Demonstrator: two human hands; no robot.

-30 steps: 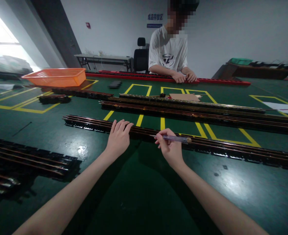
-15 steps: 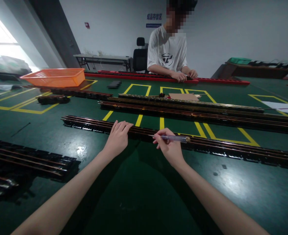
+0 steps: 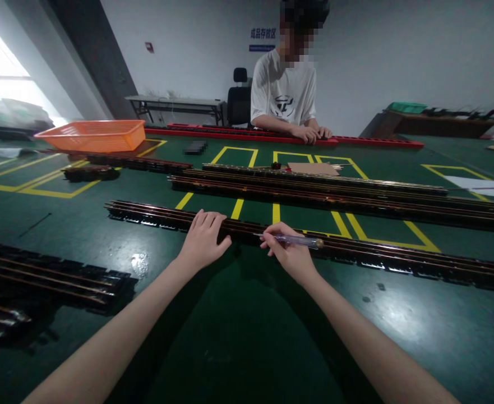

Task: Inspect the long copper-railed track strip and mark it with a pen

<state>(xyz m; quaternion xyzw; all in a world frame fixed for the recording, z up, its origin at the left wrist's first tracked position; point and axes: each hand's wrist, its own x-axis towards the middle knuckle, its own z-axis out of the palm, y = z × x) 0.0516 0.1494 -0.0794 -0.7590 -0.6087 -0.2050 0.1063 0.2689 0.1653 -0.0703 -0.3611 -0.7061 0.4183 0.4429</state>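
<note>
A long black strip [image 3: 381,259] with copper-coloured rods along it runs across the green table in front of me. My left hand [image 3: 204,238] lies over its near side, fingers laid across the top and thumb spread out to the right. Just right of it, my right hand [image 3: 291,251] is closed around a slim screwdriver [image 3: 299,240] with a clear purplish handle and a brass-coloured end. Its thin shaft points left, low over the strip between my hands. Whether the tip touches the strip I cannot tell.
Behind lie more long strips with rods [image 3: 356,205] and a piece of cardboard [image 3: 312,168]. Other strips [image 3: 53,272] are at the near left. An orange basket [image 3: 99,136] stands at the far left. Across the table a person [image 3: 286,95] bends over a long red rail [image 3: 373,141].
My left thumb has spread outward to the right, away from the fingers. My right hand keeps the screwdriver in nearly the same place. The person opposite has shifted their hands slightly.
</note>
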